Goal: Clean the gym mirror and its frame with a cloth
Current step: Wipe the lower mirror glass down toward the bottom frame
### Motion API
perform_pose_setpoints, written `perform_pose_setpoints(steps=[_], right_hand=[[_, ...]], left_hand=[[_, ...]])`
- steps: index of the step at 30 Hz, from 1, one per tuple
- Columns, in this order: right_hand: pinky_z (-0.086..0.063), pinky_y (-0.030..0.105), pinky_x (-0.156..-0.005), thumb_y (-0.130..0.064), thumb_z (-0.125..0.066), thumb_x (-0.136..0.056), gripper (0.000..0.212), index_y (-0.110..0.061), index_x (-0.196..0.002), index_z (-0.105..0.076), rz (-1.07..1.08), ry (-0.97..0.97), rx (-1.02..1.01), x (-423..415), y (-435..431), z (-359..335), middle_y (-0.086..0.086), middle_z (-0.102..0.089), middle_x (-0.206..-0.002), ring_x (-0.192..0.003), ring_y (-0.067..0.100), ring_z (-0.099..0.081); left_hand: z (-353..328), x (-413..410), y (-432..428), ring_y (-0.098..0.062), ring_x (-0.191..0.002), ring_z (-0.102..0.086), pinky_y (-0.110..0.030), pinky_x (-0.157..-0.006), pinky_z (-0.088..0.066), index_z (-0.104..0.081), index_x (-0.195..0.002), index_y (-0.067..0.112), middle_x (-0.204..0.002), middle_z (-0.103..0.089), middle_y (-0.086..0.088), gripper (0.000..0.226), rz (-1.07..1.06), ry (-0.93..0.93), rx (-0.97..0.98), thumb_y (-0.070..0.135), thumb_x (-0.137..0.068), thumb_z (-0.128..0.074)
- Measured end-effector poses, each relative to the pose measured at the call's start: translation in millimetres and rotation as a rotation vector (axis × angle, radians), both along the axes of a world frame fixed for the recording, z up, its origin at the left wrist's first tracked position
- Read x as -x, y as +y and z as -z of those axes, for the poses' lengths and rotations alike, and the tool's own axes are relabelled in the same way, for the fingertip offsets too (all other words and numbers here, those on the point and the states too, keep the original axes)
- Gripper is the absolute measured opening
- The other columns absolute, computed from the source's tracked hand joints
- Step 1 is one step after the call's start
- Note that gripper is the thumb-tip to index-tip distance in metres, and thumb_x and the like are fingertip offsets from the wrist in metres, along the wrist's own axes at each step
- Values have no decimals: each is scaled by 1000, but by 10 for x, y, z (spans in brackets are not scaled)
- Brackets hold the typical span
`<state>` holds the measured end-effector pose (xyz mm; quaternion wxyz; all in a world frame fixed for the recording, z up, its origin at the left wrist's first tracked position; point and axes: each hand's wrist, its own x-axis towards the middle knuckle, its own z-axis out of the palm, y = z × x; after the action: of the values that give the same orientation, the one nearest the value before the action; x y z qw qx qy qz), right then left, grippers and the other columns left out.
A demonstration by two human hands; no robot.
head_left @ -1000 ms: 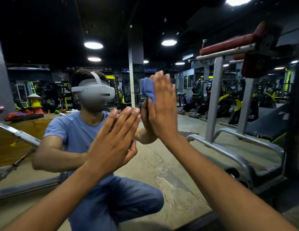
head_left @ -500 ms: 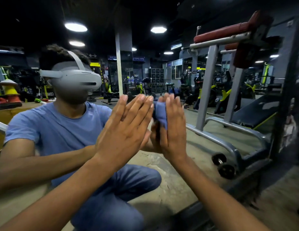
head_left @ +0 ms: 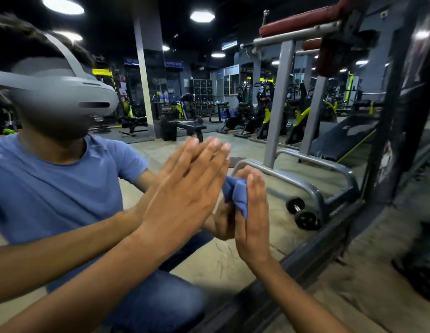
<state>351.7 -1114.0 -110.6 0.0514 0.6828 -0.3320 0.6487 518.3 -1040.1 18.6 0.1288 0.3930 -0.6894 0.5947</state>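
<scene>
The gym mirror (head_left: 269, 131) fills most of the view and reflects me crouching in front of it. Its dark frame (head_left: 386, 145) runs up the right side and along the bottom edge. My left hand (head_left: 185, 200) lies flat on the glass with straight fingers. Just to its right, my right hand (head_left: 252, 217) presses a bunched blue cloth (head_left: 236, 193) against the mirror with straight fingers. The cloth shows between the palm and the glass.
A grey metal weight bench (head_left: 305, 169) with red pads and a small dumbbell (head_left: 302, 212) show as reflections in the mirror. Rough floor (head_left: 377, 272) lies to the right of the frame, with a dark object (head_left: 420, 267) at the far right edge.
My right hand has wiped the cloth down the glass from head height to lower in front of me. The view has moved closer to the mirror and my left hand stays flat.
</scene>
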Motion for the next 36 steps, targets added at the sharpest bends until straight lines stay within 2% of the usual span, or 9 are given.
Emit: perform_pose_setpoints(steps=[5,9,12,15,18,22,25,31,36], right_hand=[[-17,54,-130,-24,-41,-111,63,-36,-165,-11,21,-454,-231,4,-77,-131,-15,-9,-174,-161,6,-9],[-12,49,-132,-23,-39,-111,61,-15,-167,-15,-5,-264,-124,-213,63,-106,-9,-7,-176,-163,21,-8],[-15,50,-131,-28,-38,-109,66,-28,-168,-8,-9,-130,-144,-122,129,559,-8,-8,-176,-162,26,-11],[-21,57,-129,-32,-42,-108,64,-43,-164,-13,12,-421,-343,48,103,1035,-9,-16,-175,-161,15,-18],[-20,47,-130,-45,-39,-105,58,-38,-160,-22,44,-682,-445,49,-8,781,-8,-22,-173,-159,5,-19],[-13,36,-132,-36,-38,-110,60,-28,-165,-15,4,-469,-291,-67,56,536,-6,-15,-175,-161,11,-14],[-15,42,-131,-35,-39,-110,67,-40,-167,-3,-5,-248,-292,39,102,1026,-8,-8,-176,-162,16,-12],[-21,47,-130,-49,-36,-105,62,-32,-163,-18,96,-719,-549,179,-116,1360,-7,-18,-174,-160,6,-17],[-15,39,-131,-29,-40,-109,63,-21,-166,-17,6,-553,-358,-1,-40,1165,-5,-15,-175,-162,15,-13]], left_hand=[[204,70,-14,-48,-162,-1,-62,-131,3,-7,-164,-12,-174,-4,-30,65,21,-28,-105,24,-112,-21],[207,53,-24,-46,-163,-1,-60,-132,3,-4,-164,-11,-174,-4,-29,71,64,23,-137,35,-114,-26],[247,49,-16,-44,-163,2,-60,-132,0,1,-164,-10,-175,0,-27,74,41,-12,-137,35,-114,-30],[334,67,-42,-45,-162,-10,-61,-131,-2,-16,-164,-10,-174,-11,-28,61,72,-91,-88,19,-112,-31],[442,189,-95,-43,-161,-18,-60,-128,-4,-23,-163,-8,-173,-18,-26,56,58,-201,-55,15,-112,-26],[548,360,-210,-45,-161,-16,-61,-130,-8,-27,-163,-6,-173,-18,-28,56,46,-148,-143,24,-115,-22],[607,340,-261,-51,-161,0,-67,-128,2,-16,-166,-4,-173,1,-33,65,12,-161,-200,36,-115,-24],[573,352,-254,-52,-160,2,-67,-129,3,-8,-167,-4,-172,7,-35,76,-67,-201,-200,44,-111,-28],[825,458,-247,-47,-161,-12,-58,-132,-13,-14,-164,-9,-173,-11,-31,63,-38,-225,-222,20,-113,7]])
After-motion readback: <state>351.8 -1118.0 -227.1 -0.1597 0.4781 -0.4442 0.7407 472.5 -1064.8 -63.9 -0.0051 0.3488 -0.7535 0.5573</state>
